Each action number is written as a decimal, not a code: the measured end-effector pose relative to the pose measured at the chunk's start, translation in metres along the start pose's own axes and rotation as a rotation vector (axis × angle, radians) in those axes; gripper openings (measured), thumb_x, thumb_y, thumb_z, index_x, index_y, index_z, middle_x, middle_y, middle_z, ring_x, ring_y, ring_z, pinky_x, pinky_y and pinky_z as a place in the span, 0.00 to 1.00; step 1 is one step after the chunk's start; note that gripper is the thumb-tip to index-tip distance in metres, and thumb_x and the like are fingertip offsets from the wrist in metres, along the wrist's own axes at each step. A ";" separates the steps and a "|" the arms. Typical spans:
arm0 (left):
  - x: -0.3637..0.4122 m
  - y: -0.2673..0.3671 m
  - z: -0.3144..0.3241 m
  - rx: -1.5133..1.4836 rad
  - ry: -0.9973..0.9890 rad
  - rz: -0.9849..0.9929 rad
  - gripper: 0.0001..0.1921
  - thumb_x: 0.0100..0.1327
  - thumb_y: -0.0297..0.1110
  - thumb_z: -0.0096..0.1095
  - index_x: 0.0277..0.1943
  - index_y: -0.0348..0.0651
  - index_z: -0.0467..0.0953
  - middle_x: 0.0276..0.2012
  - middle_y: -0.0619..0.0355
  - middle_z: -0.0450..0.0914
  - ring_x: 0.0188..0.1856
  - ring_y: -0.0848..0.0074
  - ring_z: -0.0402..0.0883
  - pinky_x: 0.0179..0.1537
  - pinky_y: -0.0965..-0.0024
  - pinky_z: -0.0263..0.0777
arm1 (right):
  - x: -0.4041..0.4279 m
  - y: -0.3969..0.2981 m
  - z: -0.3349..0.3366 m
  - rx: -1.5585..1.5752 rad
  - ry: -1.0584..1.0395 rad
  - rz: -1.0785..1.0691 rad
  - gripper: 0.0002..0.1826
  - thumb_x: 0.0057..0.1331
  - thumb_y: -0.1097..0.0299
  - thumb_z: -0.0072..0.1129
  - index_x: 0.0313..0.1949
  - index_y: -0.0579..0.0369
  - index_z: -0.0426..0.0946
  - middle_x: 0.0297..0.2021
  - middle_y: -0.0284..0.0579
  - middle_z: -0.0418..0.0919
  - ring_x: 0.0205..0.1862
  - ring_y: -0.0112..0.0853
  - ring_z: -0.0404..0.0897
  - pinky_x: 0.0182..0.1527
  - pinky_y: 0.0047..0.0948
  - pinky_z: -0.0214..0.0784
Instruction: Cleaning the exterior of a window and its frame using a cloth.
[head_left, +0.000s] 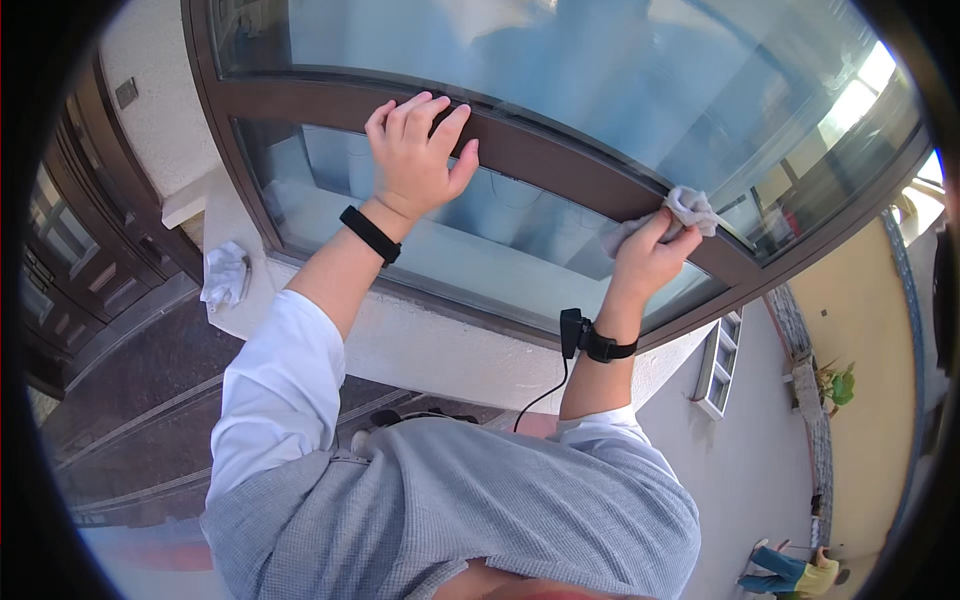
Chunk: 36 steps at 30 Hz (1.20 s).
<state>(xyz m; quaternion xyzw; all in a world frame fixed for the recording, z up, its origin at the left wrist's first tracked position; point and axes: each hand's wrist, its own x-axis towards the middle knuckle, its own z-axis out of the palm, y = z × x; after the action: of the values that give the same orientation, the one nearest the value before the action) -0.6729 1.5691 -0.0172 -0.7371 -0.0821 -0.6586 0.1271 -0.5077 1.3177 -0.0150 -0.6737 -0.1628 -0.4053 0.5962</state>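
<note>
My left hand (420, 154) rests with its fingers apart on the brown crossbar (517, 146) of a window frame, and holds nothing. To its right, my right hand (656, 251) grips a crumpled light grey cloth (691, 210) against the same crossbar, near the frame's right end. Part of the cloth hangs behind the fingers. Above the bar is a large glass pane (570, 67) with reflections; below it lies a narrower pane (480, 247). Each wrist wears a black strap, and the right one bears a small black device with a cable.
A white cloth (225, 276) lies on the pale ledge (450, 341) at the left. Dark steps (142, 420) and a brown door (82, 240) are at the left. To the right stand a white-framed rack-like object (720, 365), a potted plant (836, 386) and a distant person (791, 571).
</note>
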 end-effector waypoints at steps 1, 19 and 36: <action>0.010 -0.014 -0.016 -0.031 -0.099 0.104 0.20 0.61 0.40 0.72 0.55 0.47 0.83 0.55 0.54 0.79 0.59 0.59 0.79 0.64 0.45 0.67 | -0.020 -0.014 0.013 0.022 -0.071 -0.073 0.17 0.76 0.61 0.59 0.55 0.58 0.74 0.42 0.58 0.87 0.43 0.54 0.88 0.45 0.45 0.78; 0.079 -0.270 -0.139 0.564 -1.059 -0.283 0.46 0.53 0.85 0.62 0.42 0.41 0.87 0.36 0.53 0.90 0.42 0.61 0.92 0.43 0.62 0.84 | 0.031 0.002 -0.010 -0.208 0.056 0.125 0.24 0.78 0.57 0.50 0.64 0.62 0.70 0.57 0.59 0.82 0.60 0.52 0.82 0.62 0.45 0.71; 0.091 -0.213 -0.092 1.080 -1.427 -0.368 0.18 0.55 0.41 0.76 0.45 0.40 0.85 0.32 0.59 0.80 0.30 0.70 0.78 0.43 0.47 0.83 | -0.211 -0.262 0.216 -0.193 -0.580 -0.396 0.11 0.72 0.65 0.59 0.49 0.53 0.70 0.35 0.52 0.84 0.27 0.52 0.86 0.27 0.50 0.79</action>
<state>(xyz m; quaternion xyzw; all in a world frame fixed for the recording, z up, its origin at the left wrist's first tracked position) -0.8113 1.7410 0.0989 -0.7851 -0.5545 0.0717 0.2667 -0.7464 1.6373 0.0137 -0.7690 -0.4135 -0.3185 0.3690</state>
